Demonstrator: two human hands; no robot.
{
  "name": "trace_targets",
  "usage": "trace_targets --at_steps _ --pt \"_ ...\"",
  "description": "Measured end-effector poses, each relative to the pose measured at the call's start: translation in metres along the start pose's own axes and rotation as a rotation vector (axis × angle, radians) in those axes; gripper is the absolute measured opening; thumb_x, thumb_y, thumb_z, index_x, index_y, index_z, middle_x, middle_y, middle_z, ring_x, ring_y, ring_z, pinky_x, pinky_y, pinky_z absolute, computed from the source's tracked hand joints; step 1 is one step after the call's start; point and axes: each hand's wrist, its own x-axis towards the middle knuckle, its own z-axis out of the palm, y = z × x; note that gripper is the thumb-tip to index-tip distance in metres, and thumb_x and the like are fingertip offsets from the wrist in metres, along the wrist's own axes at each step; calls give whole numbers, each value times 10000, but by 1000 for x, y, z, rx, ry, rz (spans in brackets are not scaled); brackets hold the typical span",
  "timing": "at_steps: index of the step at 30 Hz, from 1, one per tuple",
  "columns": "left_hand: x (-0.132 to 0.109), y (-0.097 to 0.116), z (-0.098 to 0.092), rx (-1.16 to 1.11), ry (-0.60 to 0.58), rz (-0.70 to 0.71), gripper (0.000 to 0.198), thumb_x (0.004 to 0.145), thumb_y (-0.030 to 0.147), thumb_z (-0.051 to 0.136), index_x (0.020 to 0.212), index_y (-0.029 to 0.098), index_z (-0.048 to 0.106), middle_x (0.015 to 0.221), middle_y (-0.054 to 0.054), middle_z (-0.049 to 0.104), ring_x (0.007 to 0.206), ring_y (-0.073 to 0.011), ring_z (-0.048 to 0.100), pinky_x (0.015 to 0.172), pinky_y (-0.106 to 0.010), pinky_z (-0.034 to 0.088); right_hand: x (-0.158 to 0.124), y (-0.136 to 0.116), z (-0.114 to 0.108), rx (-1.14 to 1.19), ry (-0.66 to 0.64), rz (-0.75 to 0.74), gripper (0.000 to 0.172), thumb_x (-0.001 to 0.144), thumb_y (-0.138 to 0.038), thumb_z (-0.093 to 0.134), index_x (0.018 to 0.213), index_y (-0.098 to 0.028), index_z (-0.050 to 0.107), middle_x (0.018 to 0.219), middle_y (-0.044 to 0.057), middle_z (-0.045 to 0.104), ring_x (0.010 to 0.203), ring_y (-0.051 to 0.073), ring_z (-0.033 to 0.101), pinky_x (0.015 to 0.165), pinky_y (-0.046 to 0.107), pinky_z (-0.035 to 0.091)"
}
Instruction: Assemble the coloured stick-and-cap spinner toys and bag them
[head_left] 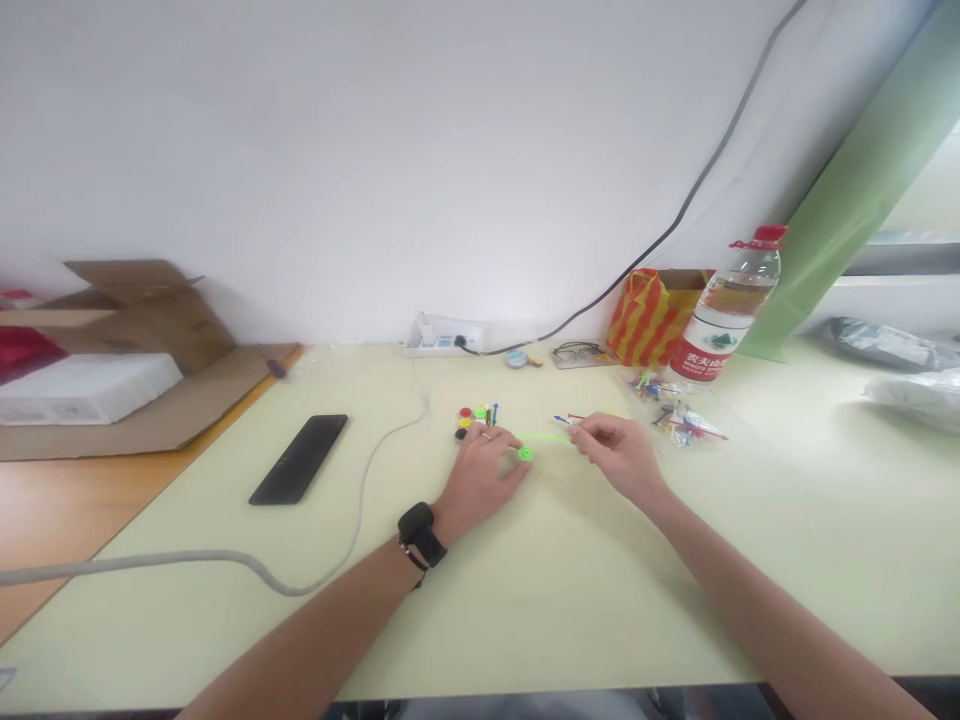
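Observation:
My left hand (pixel 487 470), with a ring and a black watch, pinches a small bright green round piece (pixel 526 454) between thumb and finger. A thin light green strip (pixel 546 437) runs between the two hands. Its right end is in the closed fingertips of my right hand (pixel 615 455). Just beyond my left hand lie small round pieces, among them a red one (pixel 466 412), a yellow one and a black one, beside a blue arrow (pixel 495 413). Another blue arrow (pixel 560 419) and a red stick lie by my right fingertips.
Plastic bags of small coloured parts (pixel 686 425) lie right of my right hand, before a water bottle (pixel 724 310) and striped bag (pixel 649 318). A black phone (pixel 300 460), grey cable (pixel 360 500) and cardboard box (pixel 150 310) are left. A power strip (pixel 442 338) stands by the wall.

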Motion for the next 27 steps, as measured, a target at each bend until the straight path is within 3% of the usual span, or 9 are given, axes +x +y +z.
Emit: trace_targets --at_steps 3,6,11,15,20,27 --pt "1 3 -3 -124 21 -73 130 849 273 723 967 231 690 970 -41 711 1000 -256 583 916 -440 483 1 -2 -1 240 -102 93 228 803 -415 783 804 -195 723 799 48 697 747 187 635 681 299 513" --pt "3 4 -2 -338 16 -158 165 825 284 748 964 214 693 962 -45 723 892 -216 638 820 -379 522 1 0 0 332 -153 129 229 770 -399 827 865 -206 750 858 53 719 820 196 655 745 314 526" --pt "5 4 3 -764 -49 -313 313 784 302 804 1048 172 696 904 -62 735 816 -192 699 787 -337 570 -1 4 5 353 -168 114 219 780 -383 825 909 -219 759 891 47 726 814 184 654 753 321 539" --pt "3 5 5 -971 -166 -401 350 764 302 839 1062 168 716 944 -68 743 831 -194 720 782 -325 583 -1 5 8 259 -141 12 180 825 -377 783 929 -229 786 904 62 737 829 200 667 749 341 559" --pt "3 7 5 -1030 -174 -429 370 746 322 860 1065 175 744 1060 -77 749 889 -203 729 844 -354 596 -2 4 10 209 -182 -84 142 861 -367 744 865 -234 794 926 89 756 856 229 696 758 373 592" --pt "6 8 4 -961 -126 -434 416 727 365 875 1078 172 761 1005 -91 773 911 -221 725 823 -361 604 -3 8 12 130 -128 -139 143 870 -376 736 857 -253 809 972 93 765 936 246 713 830 392 600"
